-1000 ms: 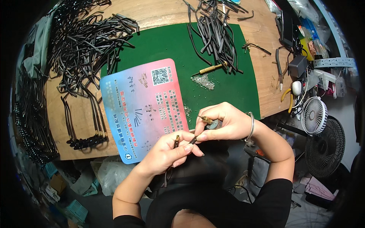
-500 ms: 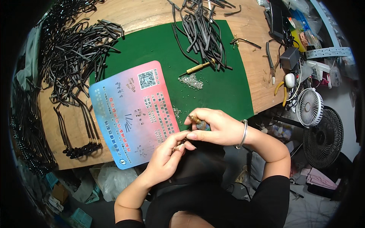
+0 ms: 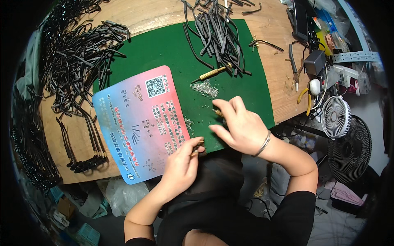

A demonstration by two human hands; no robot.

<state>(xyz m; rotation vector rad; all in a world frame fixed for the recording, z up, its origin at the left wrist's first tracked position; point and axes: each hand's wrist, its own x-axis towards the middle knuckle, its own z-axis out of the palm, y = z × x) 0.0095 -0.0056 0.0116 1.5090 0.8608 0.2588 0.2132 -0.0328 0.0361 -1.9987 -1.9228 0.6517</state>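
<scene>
My right hand point(image 3: 244, 130) is over the front of the green mat point(image 3: 242, 92), curled around a brass-coloured tool point(image 3: 217, 112), of which only a short end shows. Its thumb stands away from the index finger. Lower and to the left, my left hand point(image 3: 180, 166) is closed in a pinch at the mat's front edge; a small dark and brassy bit shows at its fingertips, too small to name. Beside it lies a pink-and-blue printed pad point(image 3: 135, 119) with little sorted screws and metal parts on it. Tiny silvery pieces point(image 3: 206, 88) form a heap beyond the right hand, next to a brass screwdriver point(image 3: 211, 74).
Black glasses temples point(image 3: 219, 37) pile up at the back, with a larger heap point(image 3: 82, 61) at left. Pliers with yellow handles point(image 3: 304, 98), a grey box point(image 3: 314, 62) and a small white fan point(image 3: 335, 116) are at right. A black fan point(image 3: 349, 149) stands beyond.
My hands have come apart. The right hand has moved up and right with the brass-coloured tool, while the left has shifted only slightly and stays pinched.
</scene>
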